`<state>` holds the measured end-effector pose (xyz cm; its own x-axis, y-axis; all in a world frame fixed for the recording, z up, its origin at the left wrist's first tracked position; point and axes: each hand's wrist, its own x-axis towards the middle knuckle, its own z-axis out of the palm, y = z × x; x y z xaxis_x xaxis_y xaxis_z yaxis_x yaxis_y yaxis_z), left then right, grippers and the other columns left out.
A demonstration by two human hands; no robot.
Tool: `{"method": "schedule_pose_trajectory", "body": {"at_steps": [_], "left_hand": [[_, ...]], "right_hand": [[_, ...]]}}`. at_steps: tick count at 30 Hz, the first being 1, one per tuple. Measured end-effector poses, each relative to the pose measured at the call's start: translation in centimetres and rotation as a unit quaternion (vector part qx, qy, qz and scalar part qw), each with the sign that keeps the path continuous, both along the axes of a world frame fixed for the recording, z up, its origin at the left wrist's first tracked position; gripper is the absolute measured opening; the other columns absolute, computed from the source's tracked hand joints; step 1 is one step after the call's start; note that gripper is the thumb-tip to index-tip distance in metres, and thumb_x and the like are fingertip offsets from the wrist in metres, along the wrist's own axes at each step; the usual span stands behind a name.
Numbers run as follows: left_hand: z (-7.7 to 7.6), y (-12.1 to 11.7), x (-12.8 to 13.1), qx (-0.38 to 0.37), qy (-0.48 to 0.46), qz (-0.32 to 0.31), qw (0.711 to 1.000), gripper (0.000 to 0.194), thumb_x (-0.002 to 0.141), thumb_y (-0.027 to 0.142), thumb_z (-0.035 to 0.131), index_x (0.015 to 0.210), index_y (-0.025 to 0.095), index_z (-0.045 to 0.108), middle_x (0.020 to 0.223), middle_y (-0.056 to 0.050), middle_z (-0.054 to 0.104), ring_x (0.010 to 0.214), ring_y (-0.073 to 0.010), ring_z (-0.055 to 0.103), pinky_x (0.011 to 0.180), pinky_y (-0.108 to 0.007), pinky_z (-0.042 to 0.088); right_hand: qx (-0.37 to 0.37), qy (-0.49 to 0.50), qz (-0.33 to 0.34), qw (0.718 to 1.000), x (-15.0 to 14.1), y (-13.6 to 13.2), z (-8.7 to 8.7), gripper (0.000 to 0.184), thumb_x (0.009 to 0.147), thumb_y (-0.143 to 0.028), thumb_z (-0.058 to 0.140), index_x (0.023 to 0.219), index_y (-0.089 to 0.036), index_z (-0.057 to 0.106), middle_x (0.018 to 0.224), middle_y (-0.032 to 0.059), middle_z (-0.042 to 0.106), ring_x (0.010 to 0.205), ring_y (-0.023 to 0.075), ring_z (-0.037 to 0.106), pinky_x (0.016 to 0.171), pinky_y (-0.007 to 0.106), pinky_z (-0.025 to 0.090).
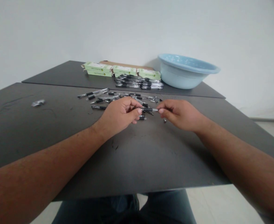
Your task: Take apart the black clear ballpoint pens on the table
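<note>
My left hand and my right hand meet over the dark table, both pinched on one black pen held level between them. The left fingers wrap its barrel end, and the right fingertips grip its other end. Just beyond the hands lie several loose pens and pen parts scattered on the table. Another small black part lies under my left fingers.
A neat heap of pens lies farther back, in front of green and white boxes. A light blue basin stands at the back right. A small clear part lies at the left. My legs show below the table's near edge.
</note>
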<state>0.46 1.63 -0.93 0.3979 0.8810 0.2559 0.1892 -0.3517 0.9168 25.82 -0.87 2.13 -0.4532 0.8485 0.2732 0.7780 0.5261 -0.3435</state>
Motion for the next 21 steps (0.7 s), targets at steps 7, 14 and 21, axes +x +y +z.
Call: {"method": "schedule_pose_trajectory", "body": {"at_steps": [7, 14, 21], "left_hand": [[0.12, -0.23, 0.10, 0.002, 0.005, 0.010, 1.000, 0.018, 0.089, 0.028, 0.069, 0.100, 0.014, 0.067, 0.075, -0.002, 0.072, 0.062, -0.0125, 0.070, 0.057, -0.022, 0.060], [-0.25, -0.13, -0.01, 0.007, 0.007, 0.006, 1.000, 0.022, 0.089, 0.028, 0.069, 0.106, 0.015, 0.067, 0.077, -0.002, 0.072, 0.062, -0.0129, 0.070, 0.059, -0.024, 0.060], [-0.82, -0.04, -0.20, 0.000, -0.012, -0.001, 1.000, 0.034, 0.091, 0.032, 0.067, 0.121, 0.018, 0.059, 0.079, 0.000, 0.071, 0.065, -0.0140, 0.070, 0.062, -0.026, 0.060]], "right_hand": [[-0.019, 0.036, -0.019, 0.999, -0.12, -0.08, -0.22, 0.015, 0.092, -0.030, 0.063, 0.103, -0.021, 0.068, 0.081, -0.0009, 0.074, 0.071, 0.0156, 0.066, 0.067, 0.026, 0.043], [-0.041, 0.043, 0.001, 0.998, -0.34, -0.15, -0.43, 0.015, 0.097, -0.031, 0.057, 0.105, -0.022, 0.067, 0.083, -0.0007, 0.074, 0.073, 0.0160, 0.067, 0.069, 0.027, 0.044], [-0.011, -0.003, -0.017, 1.000, -0.21, 0.15, -0.50, 0.014, 0.097, -0.029, 0.056, 0.102, -0.022, 0.067, 0.089, 0.0005, 0.074, 0.079, 0.0171, 0.066, 0.071, 0.027, 0.045]]}}
